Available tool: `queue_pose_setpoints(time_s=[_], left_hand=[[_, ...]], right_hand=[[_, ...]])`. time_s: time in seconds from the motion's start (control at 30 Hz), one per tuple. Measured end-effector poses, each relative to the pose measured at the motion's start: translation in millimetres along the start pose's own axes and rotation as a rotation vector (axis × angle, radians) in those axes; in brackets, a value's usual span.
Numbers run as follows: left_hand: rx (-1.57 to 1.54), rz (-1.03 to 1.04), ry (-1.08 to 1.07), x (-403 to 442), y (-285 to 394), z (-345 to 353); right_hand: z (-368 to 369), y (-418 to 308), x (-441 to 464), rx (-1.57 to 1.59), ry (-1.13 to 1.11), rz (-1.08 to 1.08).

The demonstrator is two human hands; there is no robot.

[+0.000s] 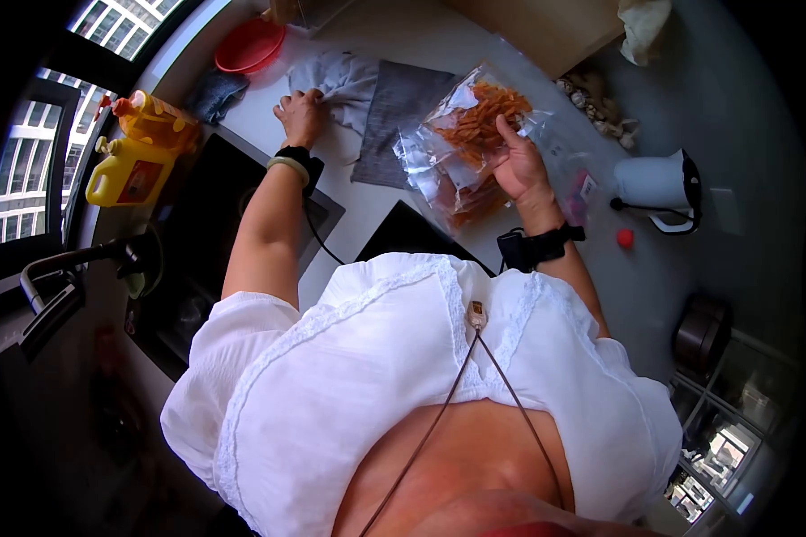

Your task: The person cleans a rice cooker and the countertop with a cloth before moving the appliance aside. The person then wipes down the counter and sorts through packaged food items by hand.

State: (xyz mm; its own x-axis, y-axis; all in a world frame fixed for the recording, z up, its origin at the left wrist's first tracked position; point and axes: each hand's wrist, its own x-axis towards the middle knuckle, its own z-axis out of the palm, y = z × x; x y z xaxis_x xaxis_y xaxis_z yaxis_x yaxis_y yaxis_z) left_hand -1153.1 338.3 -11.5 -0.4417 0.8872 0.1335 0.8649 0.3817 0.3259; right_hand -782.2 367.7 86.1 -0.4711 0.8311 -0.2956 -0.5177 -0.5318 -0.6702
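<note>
My left hand (302, 118) rests at the left edge of a crumpled light grey cloth (345, 82). Its fingers are bent but apart, with nothing visible between them. My right hand (521, 168) grips the right side of a clear plastic bag (418, 166) of orange-brown dried strips (484, 116). The thumb shows on top, while the other fingers are partly hidden by the bag. A flat dark grey cloth (398, 116) lies between the light cloth and the bag, partly under the bag.
Left, by the window, stand a yellow jug (130, 174) and an orange bottle (161, 121) beside a black cooktop (201, 201). A red basin (249, 46) is at the back. Rightward are garlic bulbs (591, 98), a light blue kettle (649, 183) and a small red object (625, 239).
</note>
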Motion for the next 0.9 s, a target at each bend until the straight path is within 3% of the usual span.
queue_pose_setpoints(time_s=[0.07,0.1,0.13,0.2,0.33,0.4,0.47,0.53,0.7,0.8,0.9], left_hand=[[-0.195,-0.073,0.103,10.8,-6.3,-1.4],[-0.568,-0.042,0.199,26.7,-24.0,18.1],[-1.084,-0.306,0.018,15.4,5.7,-23.3],[-1.676,-0.223,-0.015,6.4,20.9,-48.8],[-1.718,0.188,-0.023,-40.5,78.6,-103.5],[-1.442,0.487,0.098,-60.6,107.9,-106.6],[-1.115,0.688,0.042,-85.3,132.5,-120.6],[-0.687,0.869,0.133,-94.1,153.0,-103.7],[-0.417,0.768,0.137,-97.2,166.5,-90.2],[-0.87,0.577,0.032,-68.4,145.1,-67.3],[-1.067,0.207,-0.072,-48.0,111.5,-61.0]], right_hand=[[0.9,-1.4,-1.2,0.047,-0.03,0.012],[2.5,-0.1,-1.3,0.028,-0.023,-0.011],[5.5,0.4,-1.6,0.008,-0.012,-0.037],[7.0,0.7,-3.0,-0.006,-0.001,-0.061],[22.3,7.0,2.1,-0.011,-0.047,-0.027],[27.9,11.6,4.4,-0.025,-0.083,0.003],[31.4,14.0,4.6,-0.107,-0.097,0.041],[38.2,19.8,1.4,-0.147,-0.085,0.036],[59.9,17.0,-14.4,-0.161,-0.073,-0.016],[50.2,15.0,-16.6,-0.095,-0.13,0.006],[45.6,7.7,-21.7,-0.061,-0.135,0.015]])
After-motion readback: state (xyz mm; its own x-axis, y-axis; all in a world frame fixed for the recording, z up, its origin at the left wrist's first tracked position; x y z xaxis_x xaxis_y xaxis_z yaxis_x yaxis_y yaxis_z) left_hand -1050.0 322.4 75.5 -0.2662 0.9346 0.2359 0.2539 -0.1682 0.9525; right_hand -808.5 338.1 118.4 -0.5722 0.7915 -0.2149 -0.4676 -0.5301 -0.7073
